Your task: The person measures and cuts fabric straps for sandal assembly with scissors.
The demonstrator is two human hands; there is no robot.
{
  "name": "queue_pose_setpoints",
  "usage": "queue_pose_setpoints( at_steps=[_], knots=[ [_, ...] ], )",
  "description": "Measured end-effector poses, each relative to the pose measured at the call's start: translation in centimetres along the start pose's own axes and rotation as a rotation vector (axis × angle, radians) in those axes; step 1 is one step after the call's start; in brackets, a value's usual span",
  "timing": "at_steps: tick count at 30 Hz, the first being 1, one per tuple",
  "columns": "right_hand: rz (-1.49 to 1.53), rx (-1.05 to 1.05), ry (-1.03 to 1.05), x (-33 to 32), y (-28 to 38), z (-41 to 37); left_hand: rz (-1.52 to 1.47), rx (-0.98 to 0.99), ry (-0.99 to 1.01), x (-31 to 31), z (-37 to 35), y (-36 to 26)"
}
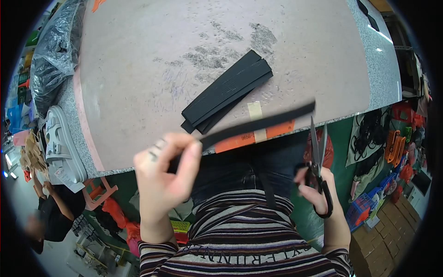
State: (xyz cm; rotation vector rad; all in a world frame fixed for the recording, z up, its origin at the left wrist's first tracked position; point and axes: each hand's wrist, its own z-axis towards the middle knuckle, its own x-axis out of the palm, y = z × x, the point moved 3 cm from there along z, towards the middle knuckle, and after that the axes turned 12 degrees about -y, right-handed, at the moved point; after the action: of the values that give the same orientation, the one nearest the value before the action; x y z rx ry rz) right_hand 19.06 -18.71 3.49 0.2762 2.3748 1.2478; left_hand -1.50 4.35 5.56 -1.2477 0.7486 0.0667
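Observation:
My left hand (168, 166) pinches one end of a narrow black strip (263, 123) between thumb and fingers. The strip runs to the right over the table's front edge, its far end a little blurred. Fingers of my right hand (316, 191) are in the black handles of a pair of scissors (317, 147). The two blades point up and stand slightly apart, their tips just below the strip's far end. Beyond the strip, a stack of flat black strips (228, 90) lies slantwise on the table (138, 69).
An orange label (230, 144) and a piece of cream tape (254, 111) mark the front edge. White sandals (63, 143) sit at the left side, below a clear plastic bag (57, 51) of dark material. Another person (57, 210) is at the lower left. Cardboard boxes (387, 235) stand lower right.

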Motion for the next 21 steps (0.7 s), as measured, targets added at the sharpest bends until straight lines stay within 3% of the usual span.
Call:
queue_pose_setpoints(
  at_steps=[3, 6, 12, 14, 21],
  knots=[
    [-0.059, -0.063, 0.255, 3.1, 1.6, 2.2, 0.035, -0.122, -0.083, -0.2, 1.0, 2.0],
    [0.023, -0.142, 0.355, 7.8, 1.6, 3.7, -0.138, -0.259, -0.053, -0.4, 0.7, 2.5],
    [0.010, -0.103, 0.373, 11.1, 4.7, 5.7, -0.207, -0.204, -0.051, -0.4, 0.2, 2.2],
    [0.048, -0.182, 0.296, 11.5, 4.4, 5.7, -0.207, -0.211, -0.042, -0.4, 0.1, 2.4],
    [0.199, -0.263, 0.191, 12.6, 2.1, 5.8, -0.408, -0.372, 0.034, 0.1, 0.3, 3.5]
  ],
)
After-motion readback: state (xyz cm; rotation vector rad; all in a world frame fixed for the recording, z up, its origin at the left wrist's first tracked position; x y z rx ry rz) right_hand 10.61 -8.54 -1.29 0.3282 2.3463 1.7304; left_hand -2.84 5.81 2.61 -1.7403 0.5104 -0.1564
